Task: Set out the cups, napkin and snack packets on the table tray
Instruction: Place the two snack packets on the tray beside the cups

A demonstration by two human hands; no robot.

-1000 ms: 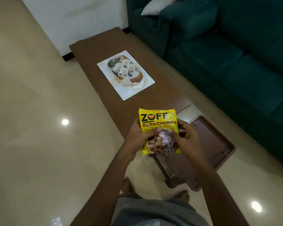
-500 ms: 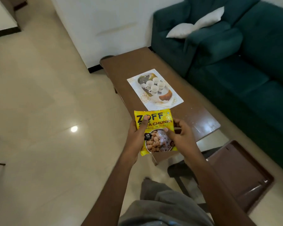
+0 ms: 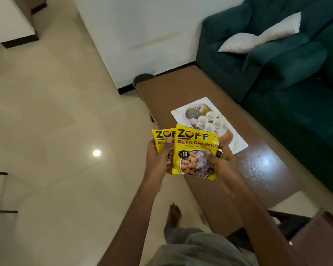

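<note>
Since the earlier frame, one yellow packet has fanned into two: the front packet (image 3: 195, 150) now overlaps the rear packet (image 3: 162, 138). Left hand (image 3: 158, 159) grips the rear packet with thumb across its face; right hand (image 3: 222, 160) pinches the front packet's right edge. Both are held above the near side of the tray (image 3: 236, 145), hiding part of it. Four white cups (image 3: 210, 120) stand clustered on the tray, which lies on the brown table (image 3: 258, 166). Beyond the tray sits a green sofa (image 3: 296, 93) with one white cushion (image 3: 258, 38)
</note>
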